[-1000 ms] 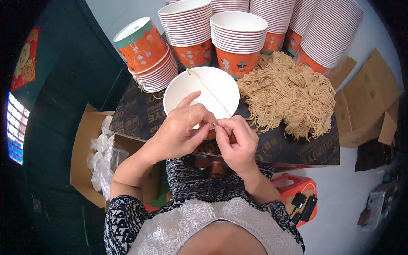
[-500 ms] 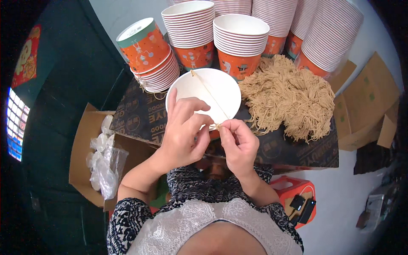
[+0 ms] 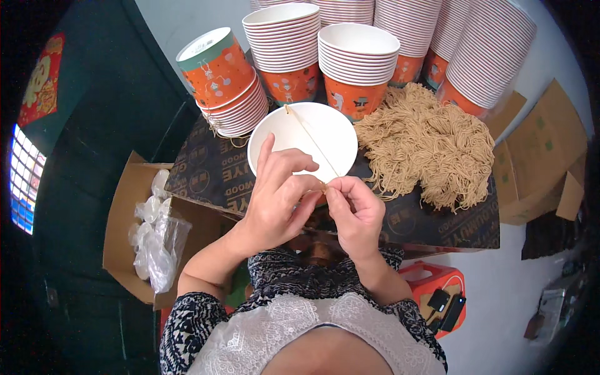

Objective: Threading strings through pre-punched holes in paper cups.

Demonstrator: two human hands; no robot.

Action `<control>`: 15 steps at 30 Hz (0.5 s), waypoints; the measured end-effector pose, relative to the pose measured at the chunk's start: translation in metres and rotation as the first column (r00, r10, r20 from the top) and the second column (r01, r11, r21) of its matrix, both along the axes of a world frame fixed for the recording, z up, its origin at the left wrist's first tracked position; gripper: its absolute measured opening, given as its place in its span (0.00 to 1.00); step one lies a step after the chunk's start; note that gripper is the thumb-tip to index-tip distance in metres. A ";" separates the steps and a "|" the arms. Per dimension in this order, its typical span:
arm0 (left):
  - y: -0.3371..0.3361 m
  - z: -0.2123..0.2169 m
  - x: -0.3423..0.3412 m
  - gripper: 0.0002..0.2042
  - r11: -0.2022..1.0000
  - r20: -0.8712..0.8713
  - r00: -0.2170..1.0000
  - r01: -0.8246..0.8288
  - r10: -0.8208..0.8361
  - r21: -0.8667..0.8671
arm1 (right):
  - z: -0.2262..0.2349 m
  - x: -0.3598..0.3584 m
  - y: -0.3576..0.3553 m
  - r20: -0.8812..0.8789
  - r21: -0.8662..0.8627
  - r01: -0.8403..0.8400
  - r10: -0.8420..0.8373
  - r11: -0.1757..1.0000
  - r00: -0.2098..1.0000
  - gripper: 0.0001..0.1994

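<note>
Where the dark tabletop [image 3: 453, 222] lies bare, lettering and round emblems repeat in a brownish print; small dark print also marks the upturned base of the inverted tub stack [image 3: 219, 78], green marks dot the cardboard [image 3: 540, 159] at right, and a red poster [image 3: 44, 81] with a gold character hangs at far left. One open white tub [image 3: 340, 140] stands at the table's near edge, a single tan cord [image 3: 312, 142] slanting across its mouth from a hole near the far rim. The left hand [image 3: 278, 194] pinches the cord between thumb and forefinger at the near rim, its other fingers raised; the right hand [image 3: 357, 212] pinches it just beside. Together they hide the near rim and the cord's end. Behind the tub are two upright stacks, a taller one [image 3: 287, 81] and a shorter one [image 3: 353, 100], with at least four more further back, cut off by the upper edge. One heap of tan yarn [image 3: 431, 147] lies right of the tub. Below left, one carton [image 3: 125, 231] holds clear plastic bags [image 3: 153, 240]; below right, one red stool [image 3: 440, 272] carries two black devices [image 3: 453, 314].
</note>
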State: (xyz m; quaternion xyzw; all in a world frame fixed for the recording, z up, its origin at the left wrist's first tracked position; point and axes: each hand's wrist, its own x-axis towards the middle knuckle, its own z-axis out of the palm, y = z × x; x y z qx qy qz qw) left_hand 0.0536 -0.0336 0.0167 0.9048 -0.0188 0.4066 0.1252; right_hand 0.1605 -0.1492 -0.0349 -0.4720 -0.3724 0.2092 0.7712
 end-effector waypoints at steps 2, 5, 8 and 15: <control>0.001 -0.001 0.000 0.16 1.000 -0.006 1.000 0.024 -0.024 0.006 | 0.001 0.001 0.000 0.007 -0.006 0.009 -0.009 1.000 1.000 0.02; 0.002 0.002 0.000 0.16 0.998 -0.026 0.998 0.050 -0.049 0.048 | 0.002 0.003 0.000 0.056 -0.016 0.024 -0.023 1.000 0.998 0.02; 0.005 -0.001 0.001 0.15 0.995 0.009 0.999 0.053 -0.054 0.080 | 0.004 0.004 0.000 0.048 -0.039 0.020 -0.018 0.999 0.999 0.02; 0.009 0.004 0.003 0.16 0.990 -0.036 0.996 0.083 -0.079 0.116 | 0.004 0.004 -0.003 0.022 -0.056 -0.018 0.019 0.998 1.000 0.02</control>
